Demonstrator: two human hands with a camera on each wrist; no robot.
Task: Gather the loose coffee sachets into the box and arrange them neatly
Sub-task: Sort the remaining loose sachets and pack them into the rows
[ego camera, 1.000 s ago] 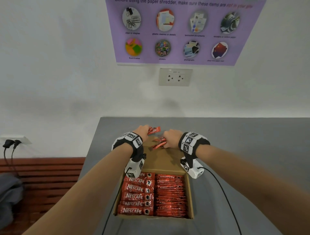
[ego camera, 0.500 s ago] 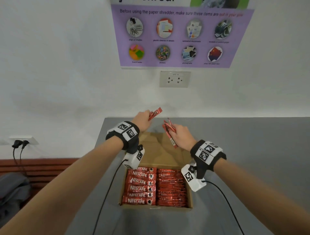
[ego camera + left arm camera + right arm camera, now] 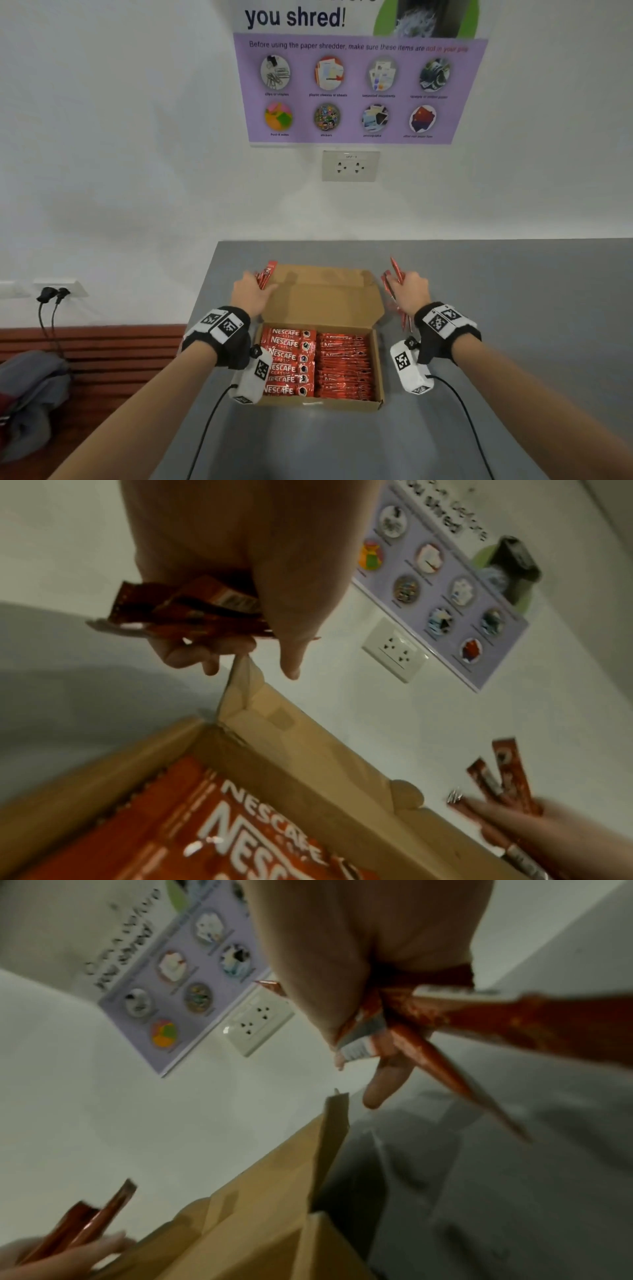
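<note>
The head view looks forward and down over the tabletop toward the wall. Both wrist views look up close along the fingers, tilted; all three share the box and poster

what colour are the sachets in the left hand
Red with white lettering, the sachets in the left hand; the head view shows them best.

A grey table stands against the wall; an open cardboard box of sachets sits on it.
</note>
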